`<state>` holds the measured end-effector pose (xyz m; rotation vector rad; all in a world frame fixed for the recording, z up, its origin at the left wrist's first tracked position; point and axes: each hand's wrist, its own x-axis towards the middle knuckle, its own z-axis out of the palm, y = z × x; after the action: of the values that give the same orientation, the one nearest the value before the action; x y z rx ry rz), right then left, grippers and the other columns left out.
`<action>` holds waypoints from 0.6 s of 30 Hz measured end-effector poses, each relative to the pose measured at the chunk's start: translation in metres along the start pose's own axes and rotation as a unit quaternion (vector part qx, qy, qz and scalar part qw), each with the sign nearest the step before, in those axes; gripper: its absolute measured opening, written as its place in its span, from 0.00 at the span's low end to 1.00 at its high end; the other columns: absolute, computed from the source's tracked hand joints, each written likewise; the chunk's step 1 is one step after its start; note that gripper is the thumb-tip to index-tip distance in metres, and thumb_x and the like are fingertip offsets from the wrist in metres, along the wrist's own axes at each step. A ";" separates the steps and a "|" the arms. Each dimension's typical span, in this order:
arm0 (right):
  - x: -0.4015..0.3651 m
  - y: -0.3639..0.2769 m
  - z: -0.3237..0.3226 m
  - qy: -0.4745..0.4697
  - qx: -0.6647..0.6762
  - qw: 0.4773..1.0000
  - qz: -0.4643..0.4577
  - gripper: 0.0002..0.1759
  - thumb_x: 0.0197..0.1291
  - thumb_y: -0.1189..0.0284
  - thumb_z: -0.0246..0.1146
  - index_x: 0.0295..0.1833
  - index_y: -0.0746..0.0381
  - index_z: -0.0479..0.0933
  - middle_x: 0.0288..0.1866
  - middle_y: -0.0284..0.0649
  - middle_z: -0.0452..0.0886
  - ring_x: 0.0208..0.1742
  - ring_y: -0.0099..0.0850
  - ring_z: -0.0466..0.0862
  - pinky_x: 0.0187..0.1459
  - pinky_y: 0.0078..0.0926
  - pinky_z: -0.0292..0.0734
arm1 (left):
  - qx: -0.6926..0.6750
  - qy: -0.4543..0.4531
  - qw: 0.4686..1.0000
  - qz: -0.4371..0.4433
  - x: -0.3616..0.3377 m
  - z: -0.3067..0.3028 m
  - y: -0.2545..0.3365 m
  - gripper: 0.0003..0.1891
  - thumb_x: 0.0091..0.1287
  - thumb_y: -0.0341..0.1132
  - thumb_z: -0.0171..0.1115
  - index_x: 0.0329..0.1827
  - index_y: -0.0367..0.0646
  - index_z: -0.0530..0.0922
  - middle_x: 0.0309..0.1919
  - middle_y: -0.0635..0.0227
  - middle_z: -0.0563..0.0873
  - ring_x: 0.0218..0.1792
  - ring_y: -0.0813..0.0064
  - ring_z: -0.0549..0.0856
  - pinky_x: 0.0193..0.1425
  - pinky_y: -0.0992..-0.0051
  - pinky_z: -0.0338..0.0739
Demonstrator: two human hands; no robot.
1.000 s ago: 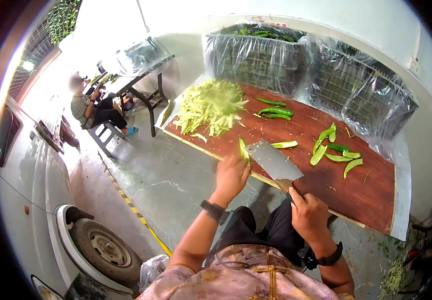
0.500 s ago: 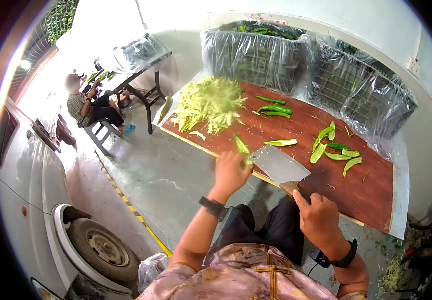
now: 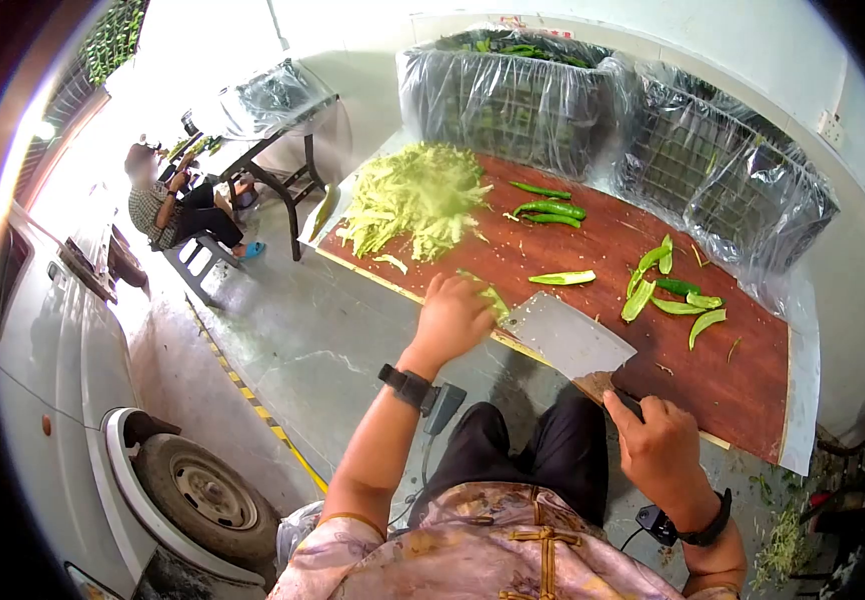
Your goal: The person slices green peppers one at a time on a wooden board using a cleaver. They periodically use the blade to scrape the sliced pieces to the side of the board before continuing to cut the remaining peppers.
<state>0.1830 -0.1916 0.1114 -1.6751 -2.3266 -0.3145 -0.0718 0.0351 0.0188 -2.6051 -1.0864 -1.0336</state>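
Left hand (image 3: 453, 318) pinches a split pale-green pepper (image 3: 493, 297) just beside the broad steel cleaver (image 3: 568, 338), which the right hand (image 3: 658, 445) grips firmly; a slip may cut the fingers.

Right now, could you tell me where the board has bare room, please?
The widest bare patch of the board is its near right corner, between the halved peppers, the cleaver and the front edge. A smaller one separates the whole peppers from those halves. The shredded pile crowds the left end; the left hand pins a pepper by the cleaver.
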 end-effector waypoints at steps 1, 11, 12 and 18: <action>-0.001 0.000 -0.001 0.001 0.003 1.000 0.001 0.25 0.50 0.76 0.66 0.58 0.55 0.82 0.31 0.40 0.72 0.31 0.40 0.79 0.31 0.37 0.75 | -0.033 -0.028 0.999 -0.031 0.002 -0.002 -0.001 0.12 0.60 0.41 0.66 0.44 0.49 0.88 0.49 0.67 0.85 0.52 0.60 0.80 0.63 0.59 0.70; -0.001 -0.004 0.003 -0.004 0.002 1.000 -0.006 0.25 0.51 0.75 0.63 0.59 0.56 0.82 0.30 0.41 0.72 0.31 0.40 0.78 0.32 0.37 0.75 | -0.086 -0.064 0.991 -0.081 0.005 -0.002 0.002 0.13 0.58 0.38 0.67 0.46 0.50 0.88 0.48 0.67 0.85 0.52 0.60 0.80 0.61 0.60 0.72; 0.000 -0.005 0.006 -0.003 0.002 1.000 -0.006 0.25 0.51 0.75 0.63 0.59 0.56 0.82 0.30 0.41 0.72 0.31 0.40 0.78 0.32 0.37 0.75 | -0.086 -0.063 0.991 -0.081 0.005 -0.002 0.002 0.13 0.58 0.38 0.67 0.46 0.50 0.88 0.48 0.67 0.85 0.52 0.60 0.80 0.61 0.60 0.72; -0.002 -0.008 0.005 -0.019 0.010 1.000 -0.001 0.25 0.51 0.75 0.62 0.58 0.57 0.82 0.30 0.41 0.72 0.31 0.40 0.78 0.33 0.36 0.75 | -0.108 -0.044 0.989 -0.092 0.001 0.003 -0.002 0.14 0.57 0.36 0.64 0.46 0.50 0.88 0.48 0.70 0.84 0.53 0.62 0.80 0.59 0.59 0.72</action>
<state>0.1755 -0.1944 0.1054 -1.6838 -2.3508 -0.2616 -0.0705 0.0381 0.0168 -2.7851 -1.3258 -1.1428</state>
